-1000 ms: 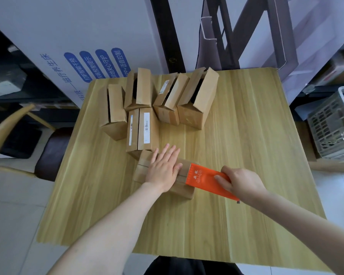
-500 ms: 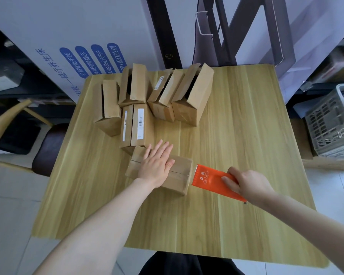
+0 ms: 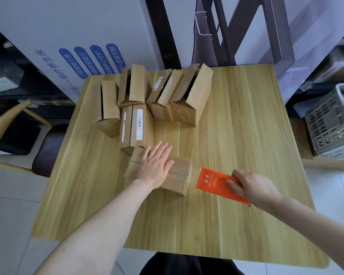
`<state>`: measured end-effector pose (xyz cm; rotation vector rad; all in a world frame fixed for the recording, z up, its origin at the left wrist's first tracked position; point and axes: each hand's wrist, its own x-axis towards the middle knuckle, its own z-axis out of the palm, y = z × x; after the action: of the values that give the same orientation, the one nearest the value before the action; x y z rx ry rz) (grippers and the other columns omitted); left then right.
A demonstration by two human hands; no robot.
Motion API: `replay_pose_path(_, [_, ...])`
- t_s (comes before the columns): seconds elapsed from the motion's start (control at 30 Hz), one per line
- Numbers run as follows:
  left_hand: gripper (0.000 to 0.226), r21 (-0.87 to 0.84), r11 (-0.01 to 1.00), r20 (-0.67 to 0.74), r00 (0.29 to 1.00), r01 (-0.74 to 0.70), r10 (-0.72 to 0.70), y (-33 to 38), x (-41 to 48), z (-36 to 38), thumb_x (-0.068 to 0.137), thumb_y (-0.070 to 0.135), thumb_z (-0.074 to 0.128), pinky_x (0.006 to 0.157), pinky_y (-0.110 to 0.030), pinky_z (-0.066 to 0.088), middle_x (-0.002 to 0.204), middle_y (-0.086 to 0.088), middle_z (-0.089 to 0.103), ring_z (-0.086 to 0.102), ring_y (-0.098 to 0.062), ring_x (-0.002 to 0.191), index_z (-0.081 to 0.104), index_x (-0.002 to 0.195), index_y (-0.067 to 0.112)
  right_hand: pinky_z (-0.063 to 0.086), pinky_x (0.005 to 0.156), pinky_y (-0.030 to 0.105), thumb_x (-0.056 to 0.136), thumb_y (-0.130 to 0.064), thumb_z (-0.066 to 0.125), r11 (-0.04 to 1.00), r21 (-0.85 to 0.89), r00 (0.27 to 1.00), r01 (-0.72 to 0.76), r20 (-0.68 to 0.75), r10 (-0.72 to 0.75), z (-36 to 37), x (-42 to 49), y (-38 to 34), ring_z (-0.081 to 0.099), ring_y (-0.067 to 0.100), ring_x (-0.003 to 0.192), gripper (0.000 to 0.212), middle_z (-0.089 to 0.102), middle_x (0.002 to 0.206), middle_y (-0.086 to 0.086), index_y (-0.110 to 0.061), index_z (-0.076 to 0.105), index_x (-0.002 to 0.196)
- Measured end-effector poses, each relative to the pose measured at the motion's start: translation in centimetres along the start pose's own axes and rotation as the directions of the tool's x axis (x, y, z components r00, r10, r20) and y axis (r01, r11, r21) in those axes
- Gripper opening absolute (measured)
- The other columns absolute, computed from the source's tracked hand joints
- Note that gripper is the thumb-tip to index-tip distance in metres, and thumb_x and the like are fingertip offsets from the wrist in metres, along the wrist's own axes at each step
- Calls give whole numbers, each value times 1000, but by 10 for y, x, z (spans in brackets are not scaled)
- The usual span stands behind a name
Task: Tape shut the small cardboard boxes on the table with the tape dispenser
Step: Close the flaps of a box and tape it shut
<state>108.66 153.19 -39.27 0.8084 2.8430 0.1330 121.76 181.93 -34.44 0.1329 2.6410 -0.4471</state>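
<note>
I see the left hand (image 3: 155, 167) spread flat, pinning the near box (image 3: 178, 176) on the surface (image 3: 236, 135), while the right hand (image 3: 250, 188) grips the orange tape dispenser (image 3: 216, 182) just past the box's right end. My worry: if the tape isn't cut cleanly there, pulling away could drag the box or lift the strip. The open boxes (image 3: 191, 98) behind wait untaped.
</note>
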Motion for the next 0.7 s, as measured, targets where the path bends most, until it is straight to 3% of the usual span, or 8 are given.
replay_pose_path(0.13, [64, -10, 1000, -32, 999, 10, -10, 1, 0, 0, 97, 51, 6, 121, -38, -2, 150, 7, 39, 24, -13, 143, 34, 147, 23, 48, 50, 26, 99, -53, 27, 992, -119, 999, -30, 26, 33, -8, 7, -20, 62, 15, 52, 40, 64, 76, -3, -21, 51, 95])
replay_pose_path(0.27, [59, -17, 1000, -65, 998, 20, -21, 3, 0, 0, 98, 48, 12, 120, -40, 7, 130, 6, 54, 43, -16, 127, 45, 139, 22, 41, 50, 27, 99, -49, 28, 979, -200, 996, -50, 68, 64, -19, 24, -52, 55, 20, 58, 43, 59, 77, -2, -16, 55, 94])
replay_pose_path(0.43, [53, -25, 999, -92, 995, 25, -27, 5, 0, 3, 98, 45, 17, 120, -41, 12, 118, 6, 57, 47, -18, 119, 53, 130, 22, 29, 46, 24, 98, -42, 33, 949, -301, 987, -91, 102, 127, -36, 46, -77, 51, 21, 67, 42, 46, 64, -3, -16, 48, 68])
replay_pose_path(0.57, [49, -20, 1000, -112, 993, 21, -23, 6, 0, 3, 98, 44, 19, 119, -42, 15, 114, 6, 57, 48, -18, 116, 55, 124, 22, 34, 50, 24, 98, -35, 39, 936, -313, 963, -162, 156, 219, -51, 61, -99, 50, 16, 60, 36, 51, 67, -3, -16, 52, 69])
replay_pose_path(0.7, [50, -6, 1000, -116, 993, 6, -6, 6, -2, 1, 99, 44, 16, 118, -43, 16, 116, 6, 57, 48, -18, 116, 53, 124, 23, 39, 57, 25, 96, -41, 43, 933, -266, 937, -241, 187, 296, -63, 71, -108, 48, 14, 57, 38, 52, 69, -2, -16, 52, 68])
